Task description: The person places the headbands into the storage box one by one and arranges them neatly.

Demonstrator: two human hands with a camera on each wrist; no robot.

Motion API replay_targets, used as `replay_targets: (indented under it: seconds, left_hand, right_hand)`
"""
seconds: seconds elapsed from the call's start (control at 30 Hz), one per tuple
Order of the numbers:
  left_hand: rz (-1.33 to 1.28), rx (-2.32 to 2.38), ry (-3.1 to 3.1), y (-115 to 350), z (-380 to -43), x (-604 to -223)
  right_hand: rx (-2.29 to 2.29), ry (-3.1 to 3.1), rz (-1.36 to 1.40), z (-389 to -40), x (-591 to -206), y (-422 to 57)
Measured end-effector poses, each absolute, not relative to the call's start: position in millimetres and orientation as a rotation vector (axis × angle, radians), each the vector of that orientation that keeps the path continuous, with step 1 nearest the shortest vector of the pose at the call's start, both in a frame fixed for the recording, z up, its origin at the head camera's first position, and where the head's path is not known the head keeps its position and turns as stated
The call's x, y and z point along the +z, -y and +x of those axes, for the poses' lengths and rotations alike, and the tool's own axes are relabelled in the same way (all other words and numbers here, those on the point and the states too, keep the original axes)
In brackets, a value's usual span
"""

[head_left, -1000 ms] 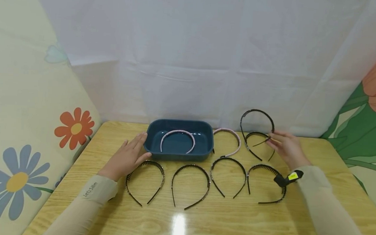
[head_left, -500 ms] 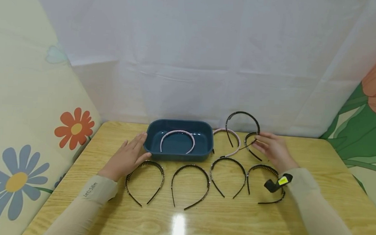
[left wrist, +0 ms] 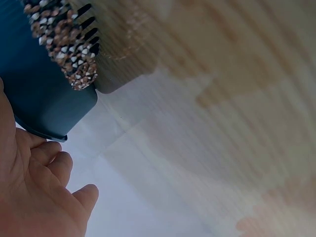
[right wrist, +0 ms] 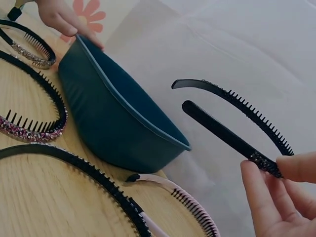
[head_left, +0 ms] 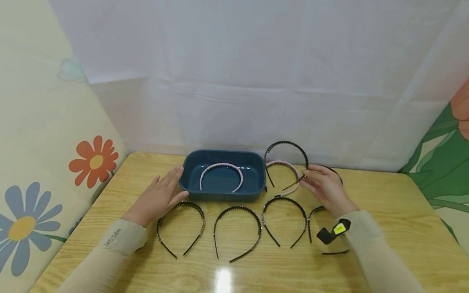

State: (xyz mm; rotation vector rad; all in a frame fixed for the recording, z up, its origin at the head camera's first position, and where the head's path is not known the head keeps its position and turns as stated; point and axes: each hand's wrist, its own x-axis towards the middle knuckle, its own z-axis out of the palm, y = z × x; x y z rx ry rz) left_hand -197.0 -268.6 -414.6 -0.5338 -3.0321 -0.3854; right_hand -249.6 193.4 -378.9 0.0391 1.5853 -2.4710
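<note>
Between thumb and fingers, my right hand (head_left: 327,187) pinches a black toothed headband (head_left: 287,143) by one side. It is held up above the table, just right of the blue bin (head_left: 221,195), over a pink headband (head_left: 298,184) lying there. In the right wrist view the held headband (right wrist: 217,129) shows dark sparkles near the fingertips and two free ends pointing at the bin. My left hand (head_left: 157,198) rests against the bin's left end with fingers fairly straight. Another pink headband (head_left: 223,164) lies inside the bin.
Black headbands lie in a front row: one (head_left: 203,224) by the left hand, others (head_left: 260,228) (head_left: 305,226) further right, one (head_left: 336,253) partly under the right wrist. Another headband (head_left: 337,173) lies behind the right hand. A white cloth (head_left: 236,98) hangs behind the table (head_left: 173,279).
My right hand has moved left with the black headband, bringing it from the right side to beside the bin. The left hand has stayed at the bin.
</note>
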Motion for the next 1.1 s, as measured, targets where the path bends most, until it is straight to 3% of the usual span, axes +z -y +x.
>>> replay_targets:
  seconds: [1.1]
  left_hand:
    - [-0.535,-0.393,3.036,266.4,-197.2,-413.6]
  right_hand:
    - [-2.428,-1.653,-0.015,-254.4,-395.9,-116.5]
